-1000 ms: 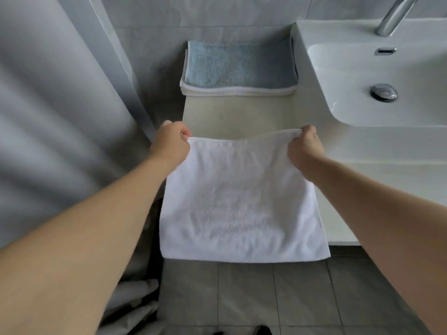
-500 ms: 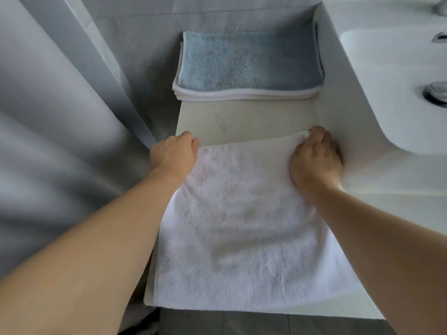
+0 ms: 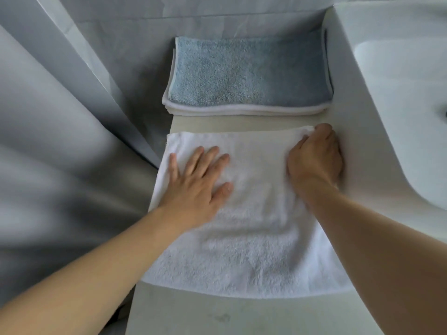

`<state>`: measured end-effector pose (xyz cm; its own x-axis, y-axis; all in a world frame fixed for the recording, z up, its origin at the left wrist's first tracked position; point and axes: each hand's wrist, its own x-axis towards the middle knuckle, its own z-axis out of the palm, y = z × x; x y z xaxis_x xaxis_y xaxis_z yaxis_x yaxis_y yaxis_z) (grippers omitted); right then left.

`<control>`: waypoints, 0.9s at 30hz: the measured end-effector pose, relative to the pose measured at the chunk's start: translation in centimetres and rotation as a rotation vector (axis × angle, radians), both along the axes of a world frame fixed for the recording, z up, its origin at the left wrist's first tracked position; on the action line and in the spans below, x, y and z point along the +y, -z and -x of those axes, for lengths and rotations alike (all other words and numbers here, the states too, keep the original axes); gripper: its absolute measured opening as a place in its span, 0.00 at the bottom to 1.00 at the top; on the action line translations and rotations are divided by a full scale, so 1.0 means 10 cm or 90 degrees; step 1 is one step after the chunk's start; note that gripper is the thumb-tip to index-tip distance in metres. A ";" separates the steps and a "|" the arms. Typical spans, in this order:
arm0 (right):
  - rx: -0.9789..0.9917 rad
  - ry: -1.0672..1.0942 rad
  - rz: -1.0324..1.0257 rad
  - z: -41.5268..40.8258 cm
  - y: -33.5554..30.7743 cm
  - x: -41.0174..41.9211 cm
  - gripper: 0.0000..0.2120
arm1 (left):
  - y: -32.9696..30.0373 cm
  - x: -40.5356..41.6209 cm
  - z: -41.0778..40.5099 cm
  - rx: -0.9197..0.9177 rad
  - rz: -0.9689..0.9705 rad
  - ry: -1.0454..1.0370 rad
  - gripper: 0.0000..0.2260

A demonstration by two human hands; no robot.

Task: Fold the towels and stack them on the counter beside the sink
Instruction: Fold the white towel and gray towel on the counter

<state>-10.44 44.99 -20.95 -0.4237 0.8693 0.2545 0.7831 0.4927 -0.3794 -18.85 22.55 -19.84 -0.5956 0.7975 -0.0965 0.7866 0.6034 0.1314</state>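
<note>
Left hand (image 3: 193, 187) now flat on white towel (image 3: 251, 238); right hand (image 3: 314, 158) pinches corner.

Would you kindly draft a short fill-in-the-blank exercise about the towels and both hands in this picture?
1. The left hand lies flat, fingers spread, on the ____ towel.
2. The right hand grips that towel's far ____ corner.
3. The stack behind it is topped by a ____ towel.
4. The white basin to the right is a ____.

Missing words: white; right; blue; sink
</note>
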 end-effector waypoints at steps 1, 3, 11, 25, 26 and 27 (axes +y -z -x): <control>-0.001 -0.002 0.016 0.02 -0.01 0.03 0.12 | 0.06 -0.03 0.00 -0.001 0.025 -0.020 0.29; 0.001 -0.011 0.028 0.03 -0.02 0.07 0.13 | 0.13 -0.01 0.06 0.015 0.036 -0.040 0.29; -0.059 -0.179 -0.038 -0.05 -0.21 -0.23 0.31 | 0.07 0.10 0.10 0.038 0.087 -0.055 0.34; -0.289 -0.355 0.064 -0.51 -0.06 -0.28 0.31 | 0.01 0.08 0.20 0.034 0.112 -0.042 0.31; -0.293 -0.356 0.063 -0.52 -0.06 -0.28 0.31 | -0.01 0.07 0.21 0.036 0.113 -0.049 0.31; -0.295 -0.358 0.060 -0.52 -0.06 -0.28 0.31 | -0.05 0.05 0.21 0.035 0.114 -0.071 0.30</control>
<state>-5.25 42.19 -20.33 -0.8585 0.4978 -0.1235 0.5113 0.8493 -0.1312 -20.98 23.10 -19.34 -0.6876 0.6994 -0.1951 0.7166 0.6970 -0.0265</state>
